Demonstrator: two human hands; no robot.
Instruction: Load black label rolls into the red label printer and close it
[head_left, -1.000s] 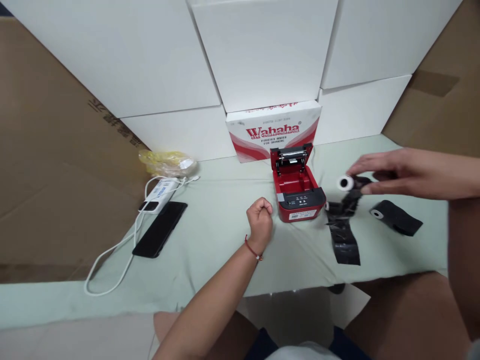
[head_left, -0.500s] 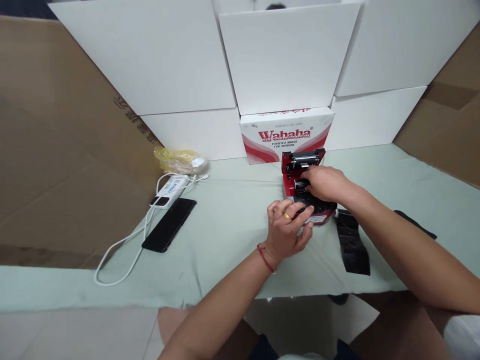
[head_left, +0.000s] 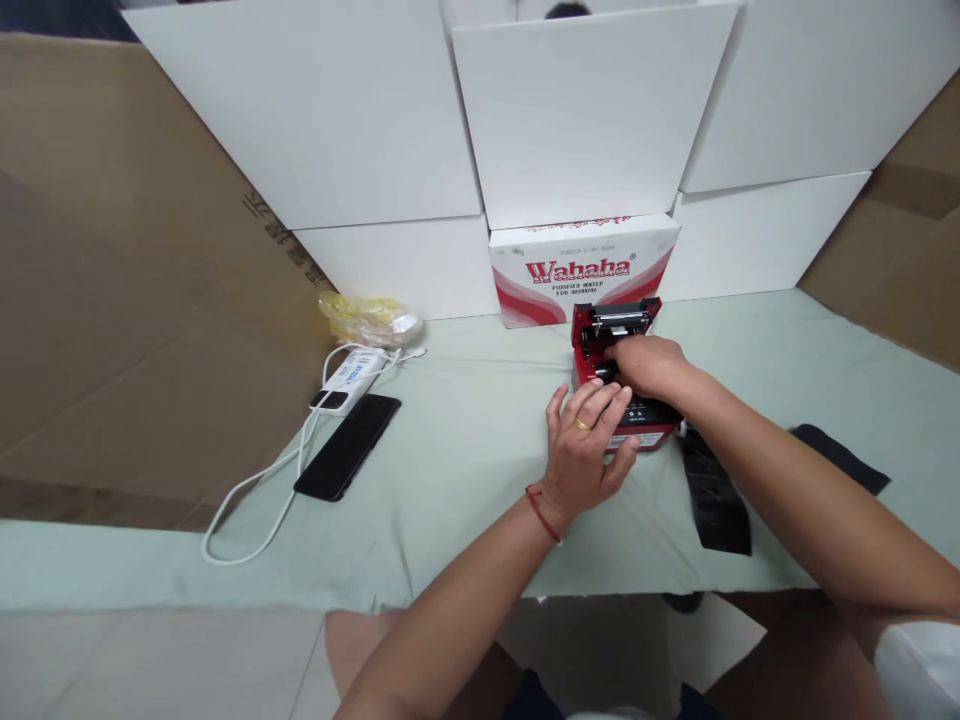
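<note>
one left hand [head_left: 585,448], grip apart, on one printer [head_left: 649,412] — right hand [head_left: 651,366] inside, can't tell its grip

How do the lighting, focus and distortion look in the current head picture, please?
Head view: light is soft, with no hard-edged shadows on the green cloth; faint sheen on the black strip; large lettering on the Wahaha box legible, small print on the red printer too soft to read; white panels lean outward, probably wide-angle distortion.
</note>
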